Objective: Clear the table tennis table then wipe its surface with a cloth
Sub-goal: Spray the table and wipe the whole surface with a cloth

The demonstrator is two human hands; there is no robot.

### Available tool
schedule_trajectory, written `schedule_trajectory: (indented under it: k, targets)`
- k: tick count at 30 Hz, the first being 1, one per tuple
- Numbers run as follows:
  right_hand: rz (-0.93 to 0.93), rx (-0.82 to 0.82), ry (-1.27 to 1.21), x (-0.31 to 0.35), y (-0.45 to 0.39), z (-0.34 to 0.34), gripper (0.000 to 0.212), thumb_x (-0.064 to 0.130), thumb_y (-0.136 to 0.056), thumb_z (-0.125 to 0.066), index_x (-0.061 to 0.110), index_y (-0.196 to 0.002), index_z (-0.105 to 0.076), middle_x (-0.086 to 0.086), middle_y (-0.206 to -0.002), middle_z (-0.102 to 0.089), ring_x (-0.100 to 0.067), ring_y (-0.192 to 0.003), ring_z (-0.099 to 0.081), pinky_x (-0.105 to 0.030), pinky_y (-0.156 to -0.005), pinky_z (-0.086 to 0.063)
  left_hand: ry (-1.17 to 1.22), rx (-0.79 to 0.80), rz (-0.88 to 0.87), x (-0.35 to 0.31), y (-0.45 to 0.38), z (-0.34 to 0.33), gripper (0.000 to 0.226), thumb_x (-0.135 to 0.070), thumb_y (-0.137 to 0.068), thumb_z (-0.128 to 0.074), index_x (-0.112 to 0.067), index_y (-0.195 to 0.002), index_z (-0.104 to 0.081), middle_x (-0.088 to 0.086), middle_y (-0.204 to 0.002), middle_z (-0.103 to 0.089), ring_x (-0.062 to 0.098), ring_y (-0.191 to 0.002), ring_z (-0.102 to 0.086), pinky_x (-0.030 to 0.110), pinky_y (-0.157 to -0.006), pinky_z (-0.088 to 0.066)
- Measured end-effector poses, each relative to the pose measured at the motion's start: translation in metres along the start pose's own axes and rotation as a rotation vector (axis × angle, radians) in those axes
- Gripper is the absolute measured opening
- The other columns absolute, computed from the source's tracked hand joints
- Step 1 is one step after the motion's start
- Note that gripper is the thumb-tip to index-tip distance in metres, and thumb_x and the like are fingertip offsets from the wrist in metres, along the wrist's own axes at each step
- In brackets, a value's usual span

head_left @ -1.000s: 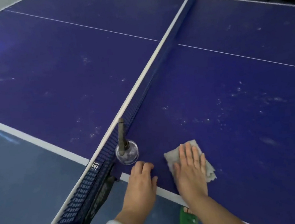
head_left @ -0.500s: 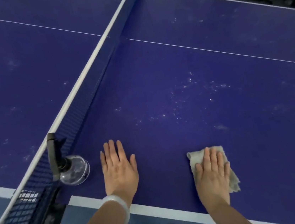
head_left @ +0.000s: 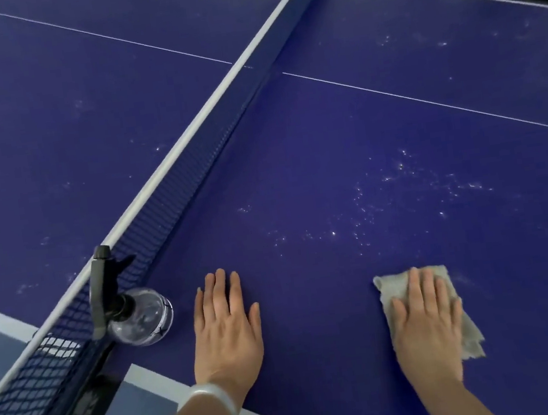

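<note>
Flat and wide, our right grip (head_left: 426, 321) presses the cloth (head_left: 467, 332) onto the desk (head_left: 295, 170) at five o'clock to wipe, while our left grip (head_left: 227, 327), equally flat at six, likely braces us beside the spray bottle (head_left: 141, 318).

My right hand (head_left: 425, 323) lies flat on the crumpled grey cloth (head_left: 385, 292) on the blue table tennis table (head_left: 295, 170). My left hand (head_left: 227, 330) rests flat to its left. The clear round spray bottle (head_left: 144, 318) stands further left, beside the net (head_left: 175, 198).

text: none readable | labels: none | numbers: none | signs: none
</note>
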State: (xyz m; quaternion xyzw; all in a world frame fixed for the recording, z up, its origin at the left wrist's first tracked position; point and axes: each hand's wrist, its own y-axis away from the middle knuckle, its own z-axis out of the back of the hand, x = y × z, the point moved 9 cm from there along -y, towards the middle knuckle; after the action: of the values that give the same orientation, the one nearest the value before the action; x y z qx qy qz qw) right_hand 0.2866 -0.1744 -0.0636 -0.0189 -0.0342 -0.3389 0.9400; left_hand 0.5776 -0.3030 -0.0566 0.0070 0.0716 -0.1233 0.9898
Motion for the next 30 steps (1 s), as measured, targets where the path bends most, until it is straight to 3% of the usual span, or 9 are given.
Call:
schedule_trajectory:
  k: [6,10,13,16,18,21,26,28,30]
  targets:
    - [0.502,0.016,0.002,0.130,0.017,-0.003,0.059,0.038,-0.102,-0.018,0.010,-0.153,-0.022,-0.011,-0.160,-0.019,-0.027,-0.149,-0.013,-0.051,-0.118,-0.019,-0.022,-0.011,-0.001,-0.001,0.000,0.004,0.059,-0.040,-0.099,-0.024,-0.007,-0.143,-0.043,0.013,-0.149,-0.040,0.026,-0.143,-0.029,0.042,-0.117,-0.013]
    - [0.742,0.075,0.015,0.182,-0.027,-0.008,0.058,0.040,-0.102,-0.013,0.016,-0.155,-0.016,-0.003,-0.162,-0.012,-0.020,-0.150,-0.004,-0.045,-0.119,-0.008,-0.039,-0.010,0.010,-0.001,-0.001,0.003,0.059,-0.040,-0.098,-0.024,-0.006,-0.142,-0.044,0.014,-0.149,-0.041,0.026,-0.142,-0.030,0.042,-0.117,-0.014]
    - [0.557,0.120,0.048,0.144,-0.087,-0.008,0.066,0.044,-0.095,0.000,0.018,-0.155,-0.007,-0.002,-0.163,-0.008,-0.019,-0.150,0.000,-0.043,-0.121,0.001,-0.044,-0.012,0.018,0.000,-0.001,0.003,0.060,-0.042,-0.099,-0.021,-0.007,-0.142,-0.043,0.014,-0.149,-0.040,0.026,-0.143,-0.030,0.043,-0.116,-0.015]
    - [0.205,0.071,0.013,0.061,-0.097,-0.001,0.066,0.045,-0.096,0.003,0.016,-0.155,-0.003,-0.006,-0.163,-0.008,-0.021,-0.150,-0.001,-0.047,-0.122,-0.005,-0.035,-0.008,0.012,-0.001,0.000,0.004,0.061,-0.041,-0.098,-0.022,-0.007,-0.143,-0.044,0.014,-0.149,-0.040,0.027,-0.143,-0.030,0.044,-0.116,-0.017]
    - [0.139,0.037,0.017,0.047,-0.064,0.003,0.065,0.045,-0.098,0.001,0.012,-0.153,-0.007,-0.010,-0.161,-0.015,-0.025,-0.150,-0.009,-0.050,-0.121,-0.012,-0.032,-0.018,0.009,-0.002,-0.001,0.006,0.060,-0.040,-0.097,-0.024,-0.006,-0.142,-0.045,0.014,-0.149,-0.041,0.027,-0.142,-0.030,0.044,-0.115,-0.018]
    - [0.260,0.040,-0.029,0.099,-0.026,-0.001,0.066,0.044,-0.101,-0.002,0.007,-0.152,-0.019,-0.014,-0.159,-0.020,-0.030,-0.148,-0.017,-0.052,-0.119,-0.015,-0.033,-0.010,0.009,-0.003,-0.001,0.005,0.059,-0.040,-0.098,-0.024,-0.006,-0.141,-0.046,0.014,-0.148,-0.041,0.027,-0.142,-0.031,0.045,-0.115,-0.019]
    - [0.664,0.055,-0.024,0.219,-0.045,-0.013,0.060,0.040,-0.101,-0.013,0.012,-0.154,-0.018,-0.009,-0.161,-0.015,-0.023,-0.150,-0.008,-0.047,-0.119,-0.009,-0.030,0.004,0.004,-0.002,-0.001,0.004,0.059,-0.039,-0.097,-0.027,-0.005,-0.141,-0.047,0.015,-0.148,-0.042,0.028,-0.141,-0.032,0.045,-0.114,-0.020]
    - [0.672,0.095,0.017,0.224,-0.074,-0.017,0.063,0.044,-0.098,-0.004,0.016,-0.155,-0.007,-0.004,-0.163,-0.006,-0.019,-0.150,0.002,-0.044,-0.120,-0.001,-0.028,0.009,0.008,-0.002,-0.001,0.004,0.059,-0.039,-0.095,-0.030,-0.006,-0.140,-0.048,0.014,-0.148,-0.043,0.028,-0.141,-0.033,0.045,-0.114,-0.021]
    - [0.508,0.110,0.013,0.191,-0.098,-0.019,0.066,0.047,-0.095,0.004,0.018,-0.154,0.000,-0.003,-0.163,0.000,-0.018,-0.149,0.007,-0.044,-0.122,0.001,-0.024,0.011,0.012,-0.001,-0.001,0.004,0.058,-0.039,-0.095,-0.030,-0.007,-0.141,-0.047,0.013,-0.149,-0.042,0.027,-0.142,-0.033,0.045,-0.113,-0.021]
